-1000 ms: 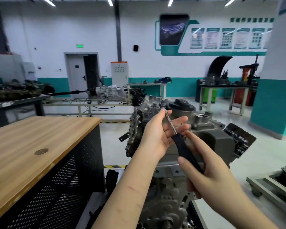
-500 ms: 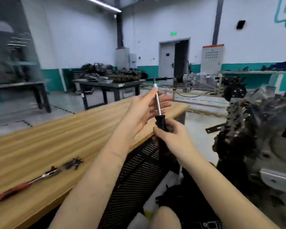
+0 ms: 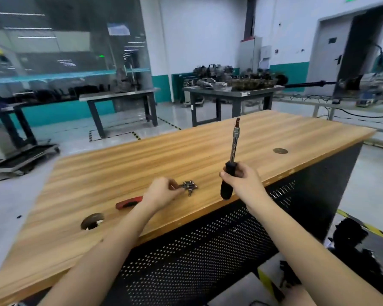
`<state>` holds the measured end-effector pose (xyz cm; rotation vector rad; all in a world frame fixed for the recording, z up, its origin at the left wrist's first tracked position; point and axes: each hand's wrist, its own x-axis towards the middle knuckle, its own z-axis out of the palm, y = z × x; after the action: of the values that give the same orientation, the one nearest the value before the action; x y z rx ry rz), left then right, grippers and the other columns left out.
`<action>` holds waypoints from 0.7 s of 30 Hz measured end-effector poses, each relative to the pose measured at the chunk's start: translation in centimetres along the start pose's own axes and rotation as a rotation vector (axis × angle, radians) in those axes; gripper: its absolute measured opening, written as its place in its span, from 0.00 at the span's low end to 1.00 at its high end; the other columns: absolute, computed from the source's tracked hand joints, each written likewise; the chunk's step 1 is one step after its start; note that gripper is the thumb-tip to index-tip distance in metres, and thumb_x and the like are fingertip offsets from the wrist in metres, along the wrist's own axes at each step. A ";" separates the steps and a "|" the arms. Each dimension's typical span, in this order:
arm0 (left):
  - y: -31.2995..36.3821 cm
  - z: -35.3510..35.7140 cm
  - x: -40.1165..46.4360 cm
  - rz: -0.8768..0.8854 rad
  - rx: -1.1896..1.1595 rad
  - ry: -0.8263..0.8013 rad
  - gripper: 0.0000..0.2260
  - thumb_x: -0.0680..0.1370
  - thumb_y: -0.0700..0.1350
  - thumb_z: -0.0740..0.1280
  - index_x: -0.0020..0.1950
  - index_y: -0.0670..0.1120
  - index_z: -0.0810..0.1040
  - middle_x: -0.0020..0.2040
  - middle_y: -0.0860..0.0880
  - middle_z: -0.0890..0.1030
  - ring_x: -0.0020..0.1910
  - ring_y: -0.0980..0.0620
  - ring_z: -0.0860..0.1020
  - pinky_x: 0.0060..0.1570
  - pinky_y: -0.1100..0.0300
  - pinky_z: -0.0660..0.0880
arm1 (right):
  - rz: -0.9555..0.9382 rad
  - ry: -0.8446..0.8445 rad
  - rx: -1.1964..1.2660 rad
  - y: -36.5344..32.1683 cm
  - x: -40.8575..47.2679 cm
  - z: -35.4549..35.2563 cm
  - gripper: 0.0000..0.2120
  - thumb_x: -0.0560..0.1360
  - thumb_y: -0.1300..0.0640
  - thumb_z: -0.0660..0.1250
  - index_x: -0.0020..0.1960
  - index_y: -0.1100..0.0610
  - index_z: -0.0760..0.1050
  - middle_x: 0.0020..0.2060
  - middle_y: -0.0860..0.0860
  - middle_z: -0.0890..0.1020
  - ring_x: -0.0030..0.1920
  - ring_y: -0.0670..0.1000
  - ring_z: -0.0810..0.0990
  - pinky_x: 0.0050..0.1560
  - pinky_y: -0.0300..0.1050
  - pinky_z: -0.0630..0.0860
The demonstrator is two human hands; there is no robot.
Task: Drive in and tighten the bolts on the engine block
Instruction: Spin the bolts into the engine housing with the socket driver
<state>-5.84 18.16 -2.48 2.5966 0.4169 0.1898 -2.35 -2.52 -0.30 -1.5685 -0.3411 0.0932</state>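
Head view, left hand (image 3: 161, 193) pinching bolts (image 3: 189, 186) on wooden workbench (image 3: 119, 164), right hand (image 3: 241, 180) gripping upright screwdriver (image 3: 229, 171).

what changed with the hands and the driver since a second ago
The left hand let go of the steel shaft of the black-handled screwdriver and dropped to the wooden workbench, fingers now at the small pile of metal bolts. The view swung left from the engine block, now out of sight, to the bench. The right hand still grips the handle, shaft upright.
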 end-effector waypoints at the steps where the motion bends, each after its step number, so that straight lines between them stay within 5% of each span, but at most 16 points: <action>1: 0.3 1.0 0.1 0.008 0.068 0.013 0.14 0.75 0.54 0.67 0.53 0.45 0.78 0.46 0.50 0.80 0.40 0.55 0.75 0.35 0.66 0.71 | 0.006 0.007 -0.021 0.3 0.0 -0.1 0.05 0.75 0.61 0.67 0.50 0.54 0.75 0.45 0.46 0.79 0.48 0.46 0.76 0.39 0.33 0.67; 8: 2.1 4.6 1.3 0.059 0.254 0.159 0.18 0.76 0.57 0.63 0.57 0.45 0.74 0.56 0.46 0.78 0.54 0.45 0.77 0.48 0.54 0.76 | -0.002 0.025 -0.072 1.1 -0.4 -1.7 0.04 0.75 0.61 0.67 0.49 0.54 0.74 0.41 0.44 0.79 0.44 0.45 0.77 0.36 0.35 0.69; 14: 1.6 5.0 1.5 0.014 0.216 0.209 0.12 0.79 0.50 0.61 0.57 0.45 0.77 0.56 0.46 0.78 0.53 0.45 0.77 0.47 0.55 0.75 | -0.049 0.021 -0.080 1.3 -0.8 -3.1 0.05 0.74 0.61 0.67 0.46 0.52 0.74 0.42 0.44 0.79 0.46 0.42 0.77 0.45 0.36 0.71; 21: 1.0 5.2 1.1 0.015 0.140 0.258 0.12 0.78 0.49 0.63 0.57 0.45 0.78 0.55 0.46 0.79 0.53 0.46 0.77 0.47 0.56 0.74 | -0.053 0.016 -0.079 1.7 -1.3 -4.0 0.05 0.74 0.62 0.67 0.46 0.53 0.75 0.42 0.45 0.79 0.46 0.40 0.76 0.43 0.30 0.69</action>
<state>-3.46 15.29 -6.44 2.7222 0.5174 0.5225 -2.28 -6.71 -2.08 -1.6360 -0.3778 0.0265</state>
